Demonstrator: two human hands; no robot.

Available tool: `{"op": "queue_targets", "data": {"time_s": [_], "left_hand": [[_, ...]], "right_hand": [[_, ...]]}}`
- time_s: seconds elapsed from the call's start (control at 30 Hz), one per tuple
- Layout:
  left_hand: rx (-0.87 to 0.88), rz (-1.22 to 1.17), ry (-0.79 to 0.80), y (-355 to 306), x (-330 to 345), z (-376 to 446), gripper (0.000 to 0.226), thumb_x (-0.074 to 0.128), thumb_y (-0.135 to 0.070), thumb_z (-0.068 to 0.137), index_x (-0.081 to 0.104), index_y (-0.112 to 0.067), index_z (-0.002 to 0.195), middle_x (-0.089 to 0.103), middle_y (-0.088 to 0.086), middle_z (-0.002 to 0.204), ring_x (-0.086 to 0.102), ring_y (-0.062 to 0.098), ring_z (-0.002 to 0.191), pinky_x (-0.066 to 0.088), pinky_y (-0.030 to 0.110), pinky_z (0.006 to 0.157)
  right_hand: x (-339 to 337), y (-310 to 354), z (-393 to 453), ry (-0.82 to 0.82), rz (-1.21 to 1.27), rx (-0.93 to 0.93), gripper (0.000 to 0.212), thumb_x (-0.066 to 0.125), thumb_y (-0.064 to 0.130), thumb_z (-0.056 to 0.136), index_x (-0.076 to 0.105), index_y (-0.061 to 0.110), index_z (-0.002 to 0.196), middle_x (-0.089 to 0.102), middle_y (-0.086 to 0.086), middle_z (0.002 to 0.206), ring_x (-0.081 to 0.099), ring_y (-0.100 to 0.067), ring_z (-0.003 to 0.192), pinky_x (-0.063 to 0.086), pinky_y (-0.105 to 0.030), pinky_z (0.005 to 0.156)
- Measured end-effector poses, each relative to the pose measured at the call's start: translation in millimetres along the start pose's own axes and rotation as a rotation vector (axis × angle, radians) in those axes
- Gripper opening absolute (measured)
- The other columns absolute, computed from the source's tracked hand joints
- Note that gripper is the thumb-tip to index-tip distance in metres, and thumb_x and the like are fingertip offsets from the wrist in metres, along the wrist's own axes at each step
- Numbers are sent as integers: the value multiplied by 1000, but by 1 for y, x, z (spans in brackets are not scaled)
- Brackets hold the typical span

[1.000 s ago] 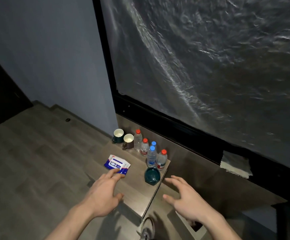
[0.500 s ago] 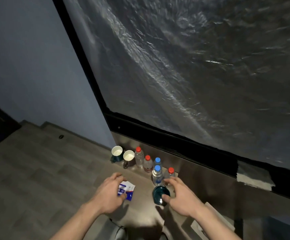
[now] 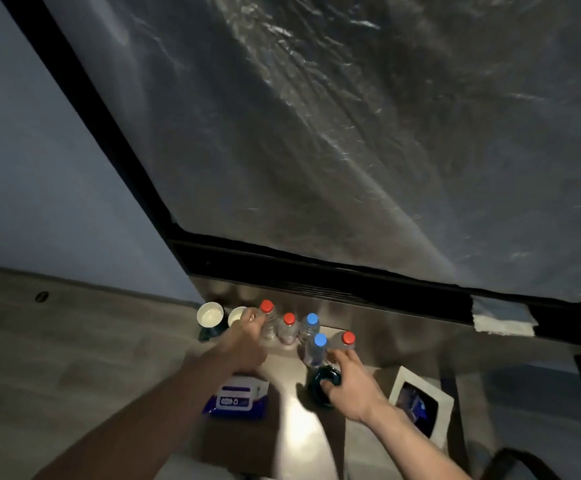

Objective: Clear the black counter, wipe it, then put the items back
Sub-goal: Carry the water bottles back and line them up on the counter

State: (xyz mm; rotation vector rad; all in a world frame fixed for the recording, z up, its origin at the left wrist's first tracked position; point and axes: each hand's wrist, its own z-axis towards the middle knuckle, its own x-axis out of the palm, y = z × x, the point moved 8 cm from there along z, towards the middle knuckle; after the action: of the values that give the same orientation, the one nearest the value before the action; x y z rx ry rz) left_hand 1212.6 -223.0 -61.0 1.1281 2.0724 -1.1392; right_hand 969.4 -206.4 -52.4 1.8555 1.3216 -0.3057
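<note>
Several small water bottles stand at the back of the dark counter (image 3: 247,441). My left hand (image 3: 244,341) reaches to the leftmost red-capped bottle (image 3: 267,311), its fingers curled beside it and over the second white-lined cup (image 3: 236,316); whether it grips is unclear. My right hand (image 3: 349,386) closes on a dark teal round jar (image 3: 322,379), thumb on its rim. Just behind this hand are a blue-capped bottle (image 3: 318,346) and a red-capped bottle (image 3: 347,339). A blue and white wipes pack (image 3: 235,398) lies under my left forearm.
Another white-lined cup (image 3: 209,313) stands at the counter's left end. Two more bottles (image 3: 299,325) sit mid-row. A white-rimmed bin with a blue wrapper (image 3: 417,403) is to the right. A white cloth (image 3: 503,322) lies on the black ledge under plastic sheeting.
My left hand left the wipes pack and moved back to the leftmost bottle. My right hand settled over the teal jar. The view has come closer to the counter.
</note>
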Motion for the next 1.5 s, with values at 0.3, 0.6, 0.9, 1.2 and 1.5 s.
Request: {"op": "queue_targets", "data": {"time_s": [0.3, 0.6, 0.9, 1.2, 1.5], "left_hand": [[64, 123, 66, 16, 19, 77, 84, 62, -17, 83, 28, -24, 159, 14, 1, 169, 50, 29, 139, 40, 31, 115], [129, 17, -107, 29, 27, 93, 32, 74, -12, 81, 55, -31, 99, 44, -4, 112, 64, 24, 92, 41, 24, 75], [136, -211, -226, 46, 37, 64, 27, 71, -3, 83, 64, -27, 93, 53, -10, 113, 59, 17, 100, 53, 30, 85], [217, -267, -393, 56, 9, -37, 24, 77, -7, 79, 68, -27, 91, 63, -10, 106, 59, 8, 88, 49, 16, 80], [211, -359, -334, 60, -21, -154, 15, 59, -39, 76, 63, -42, 91, 61, -24, 99, 64, 3, 83, 55, 36, 75]], "right_hand": [[23, 10, 61, -89, 4, 69, 84, 68, 20, 92, 23, 25, 163, 14, -1, 170, 28, -28, 155, 27, -38, 125], [39, 11, 87, -175, 47, 108, 55, 66, 6, 91, 53, 14, 144, 44, -1, 146, 54, -27, 132, 41, -31, 112], [59, 28, 94, -183, 7, 70, 36, 68, 2, 87, 65, 21, 117, 51, 3, 123, 58, -21, 116, 47, -33, 109], [53, 37, 53, -308, 74, 23, 36, 74, 0, 76, 59, 32, 85, 59, 2, 109, 57, -15, 96, 50, -27, 89], [49, 70, -70, -410, 270, -111, 35, 76, 4, 69, 67, 37, 74, 64, 16, 91, 60, 2, 89, 42, -9, 70]]}}
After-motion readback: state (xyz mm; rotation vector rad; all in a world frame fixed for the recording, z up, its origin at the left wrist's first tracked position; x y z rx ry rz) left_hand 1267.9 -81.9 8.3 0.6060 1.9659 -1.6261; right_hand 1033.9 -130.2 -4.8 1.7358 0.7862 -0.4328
